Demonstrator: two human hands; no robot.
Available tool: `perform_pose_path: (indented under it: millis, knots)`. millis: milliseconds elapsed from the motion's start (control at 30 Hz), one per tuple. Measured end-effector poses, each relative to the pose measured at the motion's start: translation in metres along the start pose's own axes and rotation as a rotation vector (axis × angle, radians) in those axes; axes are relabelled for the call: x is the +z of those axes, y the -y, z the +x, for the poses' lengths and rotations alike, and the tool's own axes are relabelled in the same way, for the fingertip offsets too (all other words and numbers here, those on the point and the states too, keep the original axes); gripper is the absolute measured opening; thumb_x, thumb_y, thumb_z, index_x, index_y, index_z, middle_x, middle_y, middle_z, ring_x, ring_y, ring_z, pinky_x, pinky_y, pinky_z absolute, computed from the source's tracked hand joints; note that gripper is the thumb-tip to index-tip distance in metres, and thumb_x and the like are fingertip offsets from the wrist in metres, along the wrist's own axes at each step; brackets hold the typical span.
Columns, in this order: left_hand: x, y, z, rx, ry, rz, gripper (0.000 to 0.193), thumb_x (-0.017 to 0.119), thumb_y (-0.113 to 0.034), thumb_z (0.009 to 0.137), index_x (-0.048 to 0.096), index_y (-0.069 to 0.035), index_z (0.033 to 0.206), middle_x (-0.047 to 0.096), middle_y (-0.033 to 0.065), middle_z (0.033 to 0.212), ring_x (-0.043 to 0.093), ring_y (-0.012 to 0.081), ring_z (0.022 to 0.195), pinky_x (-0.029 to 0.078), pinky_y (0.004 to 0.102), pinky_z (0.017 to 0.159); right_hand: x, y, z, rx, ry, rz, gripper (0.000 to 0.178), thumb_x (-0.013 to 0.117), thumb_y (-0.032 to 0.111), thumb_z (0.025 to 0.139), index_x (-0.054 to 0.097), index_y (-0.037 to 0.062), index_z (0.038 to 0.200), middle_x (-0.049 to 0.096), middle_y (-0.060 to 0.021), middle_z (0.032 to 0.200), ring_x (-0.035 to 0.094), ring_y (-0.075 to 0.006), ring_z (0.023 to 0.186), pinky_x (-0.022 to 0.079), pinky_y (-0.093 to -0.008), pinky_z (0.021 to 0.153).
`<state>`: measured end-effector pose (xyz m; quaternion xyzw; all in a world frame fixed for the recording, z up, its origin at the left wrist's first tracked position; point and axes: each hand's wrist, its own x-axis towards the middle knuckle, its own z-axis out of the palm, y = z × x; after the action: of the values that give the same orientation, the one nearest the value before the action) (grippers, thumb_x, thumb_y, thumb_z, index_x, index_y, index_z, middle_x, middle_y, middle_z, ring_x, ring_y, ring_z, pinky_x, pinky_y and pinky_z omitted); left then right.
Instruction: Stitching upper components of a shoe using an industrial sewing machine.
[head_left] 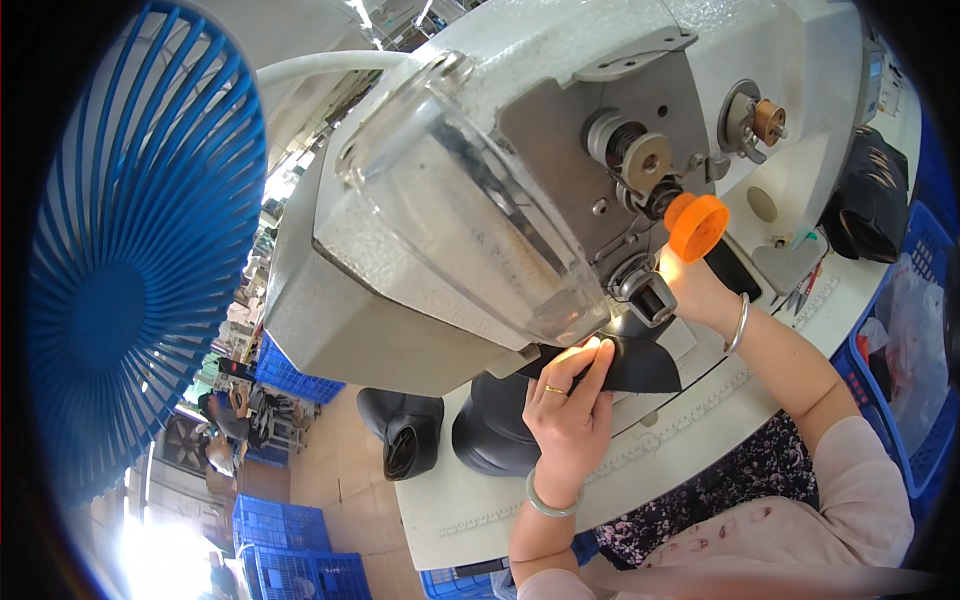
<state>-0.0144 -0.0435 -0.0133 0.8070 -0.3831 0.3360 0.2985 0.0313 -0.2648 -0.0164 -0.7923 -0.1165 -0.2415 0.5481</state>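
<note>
My left hand (572, 420) has its fingers closed on a black leather piece (645, 368), its fingertips pressed together on the piece near the sewing machine's needle area. A lit spot shows beside those fingertips. Behind the orange knob (697, 228) of the sewing machine (420, 230), my right hand (697, 290) reaches in from the right; its fingers are mostly hidden by the machine head. A larger rounded black leather part (490, 430) lies on the white table (560, 500), left of my left hand. Where the needle meets the leather is hidden.
A black folded leather piece (405, 430) hangs at the table's left edge. More black leather pieces (870, 195) sit at the far right, by a blue basket (850, 375) holding plastic bags. A large blue fan (150, 270) stands at left. Blue crates (300, 570) rest on the floor.
</note>
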Motion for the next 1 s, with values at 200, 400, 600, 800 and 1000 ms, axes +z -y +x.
perform_pose_path:
  millis: [200, 400, 600, 800, 1000]
  knots:
    - [-0.004, -0.004, 0.006, 0.031, 0.019, 0.070, 0.050, 0.073, 0.003, 0.063, 0.077, -0.009, 0.112, 0.069, 0.0034, 0.109, 0.068, 0.0215, 0.098, 0.047, 0.0348, 0.078, 0.006, 0.000, -0.006, -0.032, -0.087, -0.035, 0.037, 0.072, 0.025, 0.091, 0.049, -0.0021, 0.080, 0.044, -0.0163, 0.057, 0.037, -0.0243, 0.052, 0.037, -0.0384, 0.051]
    - [-0.007, 0.003, 0.008, 0.051, 0.044, 0.052, 0.050, 0.072, 0.004, 0.062, 0.077, -0.009, 0.110, 0.068, 0.0036, 0.107, 0.068, 0.0229, 0.098, 0.047, 0.0371, 0.083, 0.007, 0.003, -0.011, -0.078, -0.154, -0.149, 0.037, 0.070, 0.024, 0.091, 0.047, -0.0033, 0.080, 0.047, -0.0215, 0.061, 0.041, -0.0348, 0.054, 0.039, -0.0426, 0.054]
    - [-0.010, 0.012, 0.011, 0.078, 0.067, 0.008, 0.051, 0.071, 0.005, 0.062, 0.078, -0.011, 0.111, 0.069, 0.0031, 0.108, 0.068, 0.0224, 0.099, 0.047, 0.0362, 0.083, 0.007, 0.018, -0.015, -0.058, -0.199, -0.162, 0.032, 0.068, 0.022, 0.092, 0.051, -0.0051, 0.090, 0.054, -0.0254, 0.068, 0.056, -0.0445, 0.064, 0.044, -0.0464, 0.059]
    - [-0.010, 0.019, 0.012, 0.089, 0.073, -0.013, 0.052, 0.071, 0.004, 0.063, 0.077, -0.012, 0.112, 0.070, 0.0026, 0.109, 0.069, 0.0215, 0.098, 0.047, 0.0351, 0.082, 0.005, 0.028, -0.017, -0.031, -0.191, -0.184, 0.031, 0.067, 0.020, 0.093, 0.052, -0.0069, 0.094, 0.059, -0.0263, 0.074, 0.061, -0.0456, 0.068, 0.047, -0.0459, 0.060]
    - [-0.010, 0.020, 0.012, 0.046, 0.078, -0.032, 0.048, 0.069, 0.006, 0.065, 0.078, -0.007, 0.110, 0.070, 0.0081, 0.104, 0.068, 0.0271, 0.098, 0.052, 0.0376, 0.085, 0.004, 0.027, -0.019, -0.061, -0.185, -0.226, 0.031, 0.067, 0.019, 0.094, 0.050, -0.0062, 0.099, 0.056, -0.0240, 0.067, 0.059, -0.0439, 0.062, 0.046, -0.0445, 0.055]
